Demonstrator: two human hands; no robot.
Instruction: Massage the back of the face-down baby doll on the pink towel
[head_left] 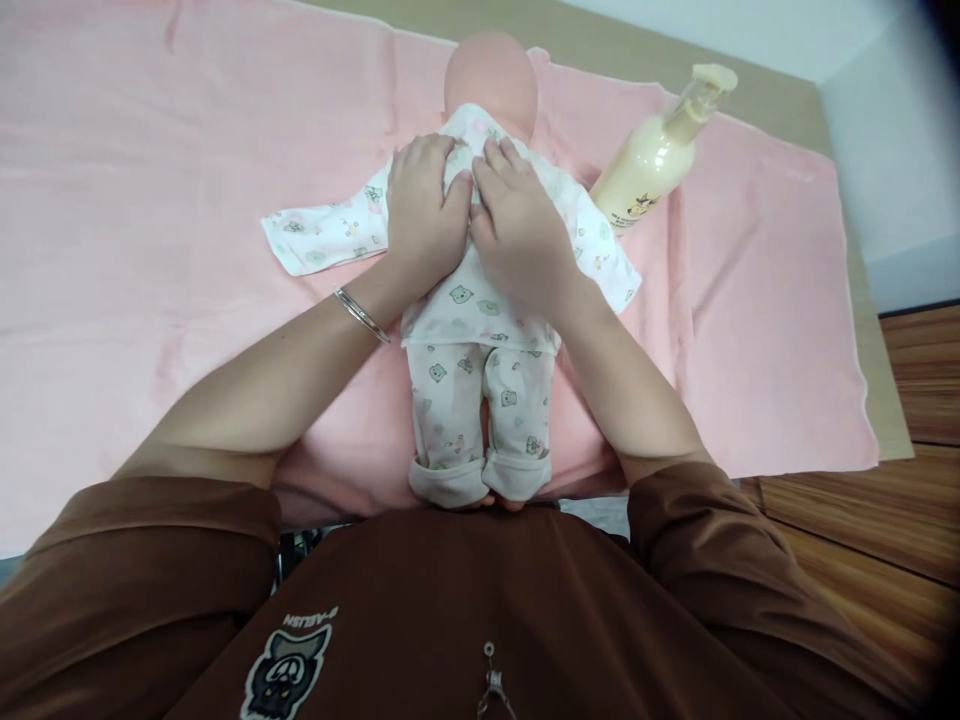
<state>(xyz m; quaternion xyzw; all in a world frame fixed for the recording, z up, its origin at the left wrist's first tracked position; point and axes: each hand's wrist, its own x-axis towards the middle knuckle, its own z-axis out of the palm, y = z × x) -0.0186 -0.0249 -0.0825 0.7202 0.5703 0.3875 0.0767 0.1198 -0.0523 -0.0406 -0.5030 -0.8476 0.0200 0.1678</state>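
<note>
A baby doll [491, 80] lies stretched out, its bald head at the far end and its feet toward me. It is dressed in a white printed top [480, 305] and matching trousers [450, 400] with turned-up cuffs. My left hand [427, 205] rests flat on the left side of the doll's upper body, over the top. Beside it, my right hand [521, 220] lies on the right side, its fingers extended toward the head. The thumbs are close together near the middle. Both sleeves of the top spread outward, and the doll's face is not visible.
A cream pump bottle [649, 165] lies tilted on the pink blanket [187, 180], by the doll's right-hand sleeve. The blanket covers a pale wooden table [817, 120], whose edge shows at the back and right. Brown wooden flooring [862, 520] shows at the lower right.
</note>
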